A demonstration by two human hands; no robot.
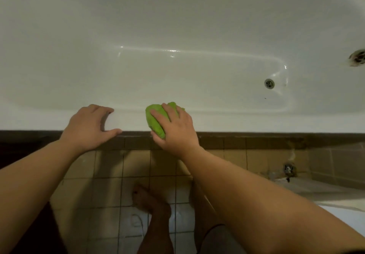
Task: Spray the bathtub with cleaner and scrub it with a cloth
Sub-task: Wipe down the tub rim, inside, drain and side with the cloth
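white tub fills the upper half of the frame, near rim running across the middle. right hand at centre presses a bunched green cloth onto the near rim, fingers curled over the wad and thumb under its lower edge, so it looks set for scrubbing the rim. left hand, just left of centre, rests on the same rim holding nothing, fingers over the inner edge and thumb on the outer edge, likely bracing the lean over the tub. hands are apart. drain sits right of centre, overflow at right edge. wet sheen on the tub floor suggests spraying is done; no spray bottle in view. tiled floor and bare feet below.
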